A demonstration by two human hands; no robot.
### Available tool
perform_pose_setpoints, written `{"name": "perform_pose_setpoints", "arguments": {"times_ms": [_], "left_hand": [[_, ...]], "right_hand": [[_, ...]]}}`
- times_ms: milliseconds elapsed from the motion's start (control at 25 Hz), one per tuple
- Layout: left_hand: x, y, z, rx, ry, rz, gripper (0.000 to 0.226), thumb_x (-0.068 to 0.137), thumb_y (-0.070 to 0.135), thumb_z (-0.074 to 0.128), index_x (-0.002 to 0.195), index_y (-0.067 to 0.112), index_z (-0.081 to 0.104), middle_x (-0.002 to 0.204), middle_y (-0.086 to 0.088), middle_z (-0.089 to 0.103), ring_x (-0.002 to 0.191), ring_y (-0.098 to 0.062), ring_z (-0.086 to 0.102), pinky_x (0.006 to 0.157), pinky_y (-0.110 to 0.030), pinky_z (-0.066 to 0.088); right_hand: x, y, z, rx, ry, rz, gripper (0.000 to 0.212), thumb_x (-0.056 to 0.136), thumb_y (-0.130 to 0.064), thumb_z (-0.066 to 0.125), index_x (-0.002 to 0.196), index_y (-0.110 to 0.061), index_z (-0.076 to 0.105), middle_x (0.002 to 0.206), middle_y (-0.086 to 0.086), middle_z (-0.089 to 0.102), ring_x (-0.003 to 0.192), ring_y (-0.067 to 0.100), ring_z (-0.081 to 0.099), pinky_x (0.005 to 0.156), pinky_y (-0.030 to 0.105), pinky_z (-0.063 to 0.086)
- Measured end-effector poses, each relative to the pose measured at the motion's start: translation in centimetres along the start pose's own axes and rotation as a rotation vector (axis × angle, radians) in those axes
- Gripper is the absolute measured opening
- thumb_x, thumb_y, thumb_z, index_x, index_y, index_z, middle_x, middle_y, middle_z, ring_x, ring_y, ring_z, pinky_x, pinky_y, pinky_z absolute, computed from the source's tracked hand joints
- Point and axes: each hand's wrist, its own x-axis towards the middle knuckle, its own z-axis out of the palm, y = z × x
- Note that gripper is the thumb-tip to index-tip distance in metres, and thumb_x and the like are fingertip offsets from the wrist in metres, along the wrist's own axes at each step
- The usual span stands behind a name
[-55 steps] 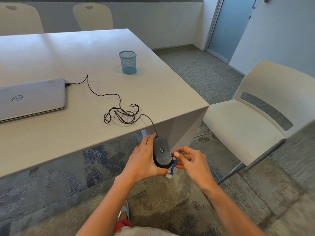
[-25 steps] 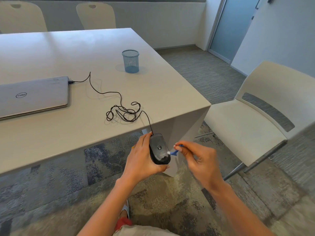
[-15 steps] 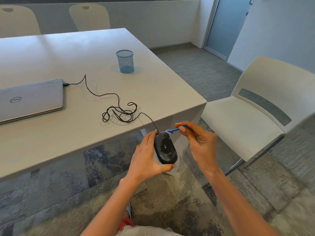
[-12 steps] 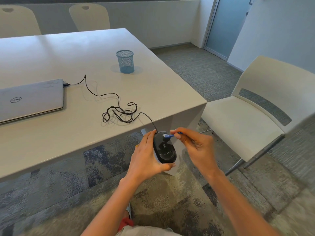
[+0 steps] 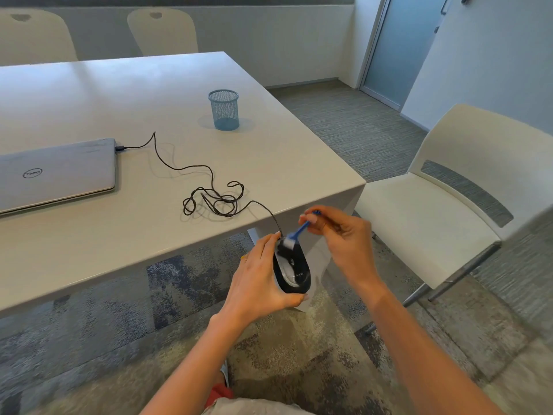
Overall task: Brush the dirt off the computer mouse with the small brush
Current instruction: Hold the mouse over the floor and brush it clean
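Head view: left grip (image 5: 257, 283) grasps mouse (image 5: 293, 269), right grip (image 5: 341, 235) pinches brush (image 5: 294, 233), beside white table (image 5: 119, 94), over carpet (image 5: 299, 354).

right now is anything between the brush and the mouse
Nothing visible. The brush, pinched by the right hand, has its bristles at the cable end of the mouse. The left hand grips the mouse from the side, leaving its upturned face bare.
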Motion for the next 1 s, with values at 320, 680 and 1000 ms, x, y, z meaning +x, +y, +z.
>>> {"name": "perform_pose_setpoints", "arguments": {"times_ms": [320,680,1000], "left_hand": [[-0.3,-0.4,-0.2,-0.175,0.109,-0.048,0.125,0.058,0.073,0.078,0.154,0.029,0.012,0.153,0.019,0.023,0.141,-0.010,0.030,0.111,-0.047,0.036],[-0.2,-0.9,-0.7,-0.154,0.064,-0.047,0.137,0.058,0.068,0.080,0.151,0.042,-0.017,0.141,0.003,0.038,0.127,-0.017,0.042,0.103,-0.045,0.041],[-0.4,-1.5,-0.8,-0.113,-0.066,-0.125,0.130,0.054,0.067,0.079,0.152,0.038,-0.002,0.145,0.003,0.030,0.128,-0.025,0.043,0.097,-0.049,0.048]], "right_hand": [[-0.8,2.5,0.5,-0.152,-0.011,0.268,0.011,0.096,-0.020,0.063,0.092,-0.019,0.072,0.086,-0.006,0.078,0.082,0.008,0.075,0.081,0.032,0.061],[-3.0,2.9,1.9,0.137,-0.063,0.469,0.015,0.098,-0.014,0.059,0.088,-0.009,0.070,0.078,0.002,0.078,0.073,0.013,0.075,0.062,0.020,0.057],[-3.3,1.6,2.2,-0.144,-0.133,0.339,0.009,0.093,-0.022,0.067,0.088,-0.021,0.075,0.081,-0.003,0.077,0.080,0.009,0.074,0.082,0.038,0.061]]}}
